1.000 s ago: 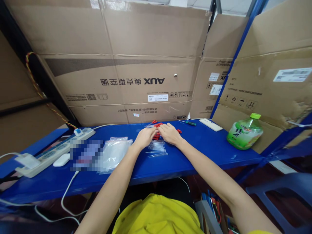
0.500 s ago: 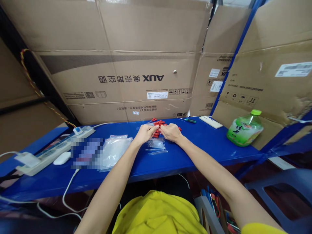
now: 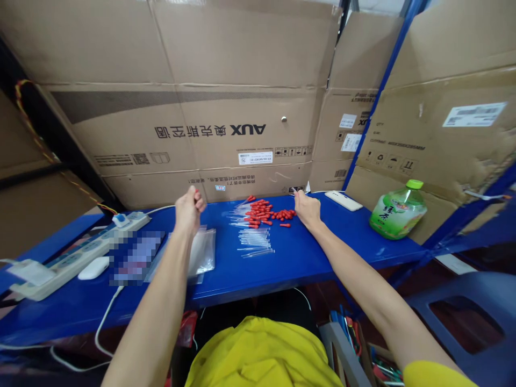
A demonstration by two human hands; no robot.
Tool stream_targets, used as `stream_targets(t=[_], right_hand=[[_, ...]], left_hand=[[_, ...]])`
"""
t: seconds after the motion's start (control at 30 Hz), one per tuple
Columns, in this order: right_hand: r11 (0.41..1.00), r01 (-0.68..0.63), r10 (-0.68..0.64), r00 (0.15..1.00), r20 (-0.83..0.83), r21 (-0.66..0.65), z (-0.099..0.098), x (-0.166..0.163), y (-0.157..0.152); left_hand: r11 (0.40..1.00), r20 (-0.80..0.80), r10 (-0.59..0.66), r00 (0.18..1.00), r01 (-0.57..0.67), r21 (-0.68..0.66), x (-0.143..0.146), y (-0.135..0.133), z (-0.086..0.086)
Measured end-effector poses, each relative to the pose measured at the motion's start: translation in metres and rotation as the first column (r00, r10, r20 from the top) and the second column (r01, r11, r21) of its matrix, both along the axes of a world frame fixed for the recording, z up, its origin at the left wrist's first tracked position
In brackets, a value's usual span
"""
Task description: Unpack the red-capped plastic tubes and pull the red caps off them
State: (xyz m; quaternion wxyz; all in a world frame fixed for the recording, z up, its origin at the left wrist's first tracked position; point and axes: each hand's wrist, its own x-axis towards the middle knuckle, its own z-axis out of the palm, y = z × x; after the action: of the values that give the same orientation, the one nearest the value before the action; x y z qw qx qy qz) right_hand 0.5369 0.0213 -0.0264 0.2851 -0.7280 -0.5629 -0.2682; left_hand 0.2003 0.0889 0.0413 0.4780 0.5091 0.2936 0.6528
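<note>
My left hand (image 3: 189,209) is raised over the clear plastic bags (image 3: 203,250), closed like a fist. A small bit of red at its fingertips looks like a red rubber bulb. My right hand (image 3: 307,208) is pinched beside the loose red rubber bulbs (image 3: 284,214). A thin pale tip pokes up from its fingers, too small to name. Between the hands lies a pile of droppers (image 3: 258,211), clear thin tubes with red bulbs. Nearer me is a row of bare clear tubes (image 3: 255,237).
On the blue table (image 3: 282,263), a power strip (image 3: 86,250), a white case (image 3: 93,267) and a blurred-out flat item stand left. A white phone-like slab (image 3: 343,201) and a green-capped bottle (image 3: 398,209) are at right. Cardboard (image 3: 217,107) walls the back.
My hands were together over the red bulbs and have parted. The left moved left and up over the bags; the right shifted right. The dropper pile is now uncovered.
</note>
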Motion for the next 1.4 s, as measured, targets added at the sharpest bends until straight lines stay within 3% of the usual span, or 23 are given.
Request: stream_targets(t=[0.1, 0.2, 0.3, 0.4, 0.47, 0.57, 0.7, 0.8, 0.93, 1.0, 1.13, 1.3, 1.4], right_hand=[[0.993, -0.122, 0.122, 0.992, 0.021, -0.004, 0.001, -0.001, 0.0], [0.946, -0.321, 0.322, 0.946, 0.042, -0.042, 0.0, -0.017, 0.0], [0.91, -0.409, 0.41, 0.912, -0.001, -0.066, 0.001, -0.03, 0.0], [0.889, -0.446, 0.443, 0.895, -0.05, -0.102, 0.004, -0.039, 0.0], [0.847, -0.52, 0.52, 0.854, -0.032, -0.114, 0.008, -0.046, 0.0], [0.757, -0.641, 0.648, 0.761, 0.022, -0.128, 0.014, -0.056, -0.002], [0.697, -0.703, 0.706, 0.707, -0.03, -0.144, 0.02, -0.069, -0.004], [0.645, -0.759, 0.734, 0.647, -0.206, -0.087, 0.019, -0.081, -0.003], [0.529, -0.842, 0.745, 0.403, -0.531, 0.103, 0.016, -0.095, -0.001], [0.506, -0.85, 0.722, 0.326, -0.61, 0.144, 0.015, -0.096, -0.002], [0.519, -0.843, 0.694, 0.317, -0.646, 0.144, 0.012, -0.088, -0.009], [0.461, -0.877, 0.718, 0.278, -0.639, 0.137, 0.005, -0.078, -0.012], [0.458, -0.888, 0.742, 0.367, -0.561, 0.026, 0.0, -0.078, -0.011]], left_hand=[[0.989, -0.315, -0.107, 0.943, 0.133, 0.063, 0.019, -0.012, -0.009], [0.938, -0.69, -0.049, 0.723, 0.271, 0.217, 0.048, -0.026, -0.022], [0.894, -0.818, 0.085, 0.569, 0.319, 0.315, 0.061, -0.023, -0.026], [0.894, -0.852, 0.149, 0.502, 0.299, 0.333, 0.065, -0.004, -0.017], [0.894, -0.848, 0.159, 0.506, 0.292, 0.342, 0.069, 0.01, -0.009], [0.904, -0.801, 0.144, 0.581, 0.252, 0.345, 0.075, 0.026, -0.001], [0.929, -0.693, 0.069, 0.717, 0.207, 0.307, 0.077, 0.03, -0.008], [0.938, -0.639, 0.113, 0.761, 0.13, 0.321, 0.072, 0.027, -0.017], [0.929, -0.639, 0.191, 0.745, 0.073, 0.364, 0.066, 0.026, -0.023], [0.929, -0.643, 0.214, 0.736, 0.05, 0.366, 0.065, 0.027, -0.026], [0.932, -0.665, 0.224, 0.713, 0.042, 0.359, 0.065, 0.031, -0.033], [0.947, -0.677, 0.175, 0.715, 0.067, 0.315, 0.067, 0.036, -0.04], [0.952, -0.686, 0.151, 0.712, 0.083, 0.295, 0.067, 0.036, -0.041]])
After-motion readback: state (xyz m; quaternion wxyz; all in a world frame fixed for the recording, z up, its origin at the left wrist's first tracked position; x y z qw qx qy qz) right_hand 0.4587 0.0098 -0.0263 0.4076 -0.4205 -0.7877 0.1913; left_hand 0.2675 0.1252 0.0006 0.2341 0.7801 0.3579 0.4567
